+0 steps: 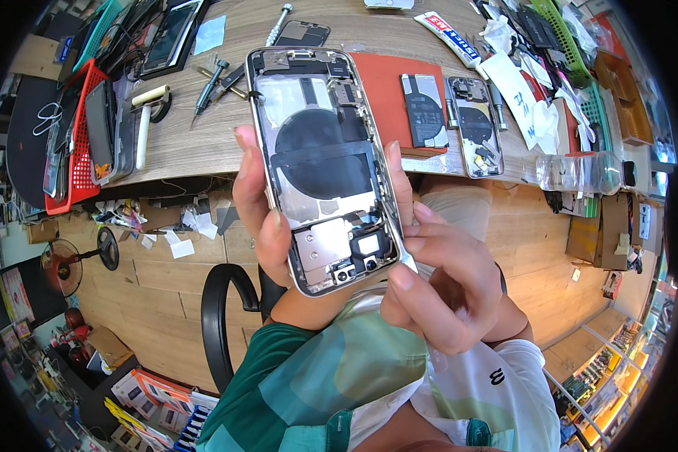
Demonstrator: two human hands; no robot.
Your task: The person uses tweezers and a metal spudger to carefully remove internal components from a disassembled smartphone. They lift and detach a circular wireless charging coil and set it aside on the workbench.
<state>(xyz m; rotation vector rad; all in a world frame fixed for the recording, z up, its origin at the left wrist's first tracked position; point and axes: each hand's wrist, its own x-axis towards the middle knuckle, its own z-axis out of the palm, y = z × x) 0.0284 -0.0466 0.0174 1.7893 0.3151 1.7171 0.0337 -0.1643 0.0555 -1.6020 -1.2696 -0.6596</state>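
An opened phone [320,162] without its screen or battery is tilted up before me, its inner side showing. My left hand [256,192] is closed around it from behind, with fingertips along its edges. My right hand [448,282] pinches a slim, pale, flat-ended tool [408,260] at the phone's lower right corner. The tool's tip touches or lies very near the frame there; which of the two I cannot tell. Small metal plates and modules sit at the phone's lower end, and a dark round coil patch lies in its middle.
On the desk beyond are a dark battery [424,109] on an orange-red box [380,83], another opened phone [474,128], screwdrivers [209,87], a white-handled roller [143,128] and a glue tube [448,38]. A red basket [83,135] stands left, a clear plastic case [580,173] right.
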